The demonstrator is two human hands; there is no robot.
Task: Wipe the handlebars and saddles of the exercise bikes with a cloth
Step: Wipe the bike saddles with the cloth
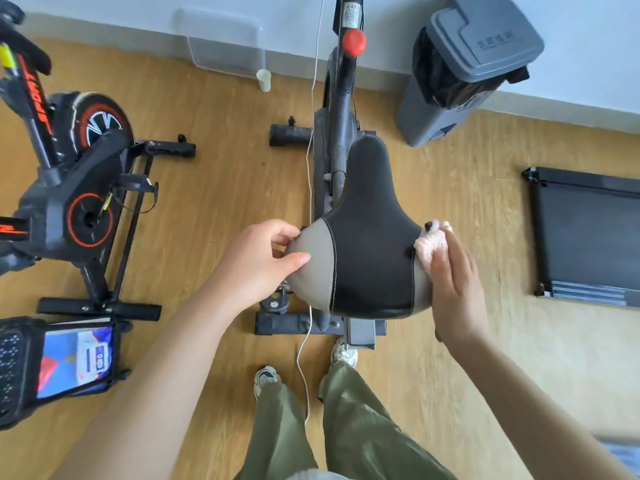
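A black saddle with grey sides fills the middle of the head view, on a grey exercise bike with a red knob. My left hand grips the saddle's left grey side, thumb on top and fingers curled at the edge. My right hand presses a fluffy pink cloth against the saddle's right side. A second bike, black with red trim, stands at the left. The handlebars of both bikes are out of view.
A grey lidded bin with a black liner stands against the wall at the right. A black treadmill lies on the wooden floor at the right. A clear plastic box and a small white cup sit by the wall. A white cord hangs past the saddle.
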